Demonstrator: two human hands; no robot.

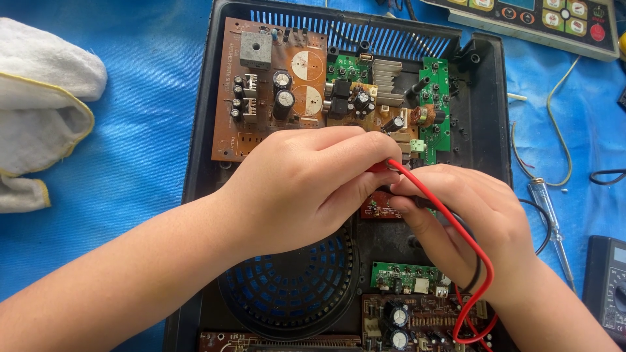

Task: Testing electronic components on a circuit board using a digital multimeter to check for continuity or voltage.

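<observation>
Left hand (306, 189) pinches the red probe (378, 167), right hand (456, 208) grips the black probe (424, 203), both at frame centre over the small red board (378, 208). A slipped tip could bridge neighbouring solder points; the red lead (456, 228) might snag.

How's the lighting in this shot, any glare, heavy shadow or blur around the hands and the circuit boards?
Head view: bright, even light, with no strong glare on the brown circuit board; only soft shadow under the left hand and right hand, hiding the probe tips. Hands and the red lead look sharp; the black casing is dark yet readable, and frame edges bend slightly.
</observation>
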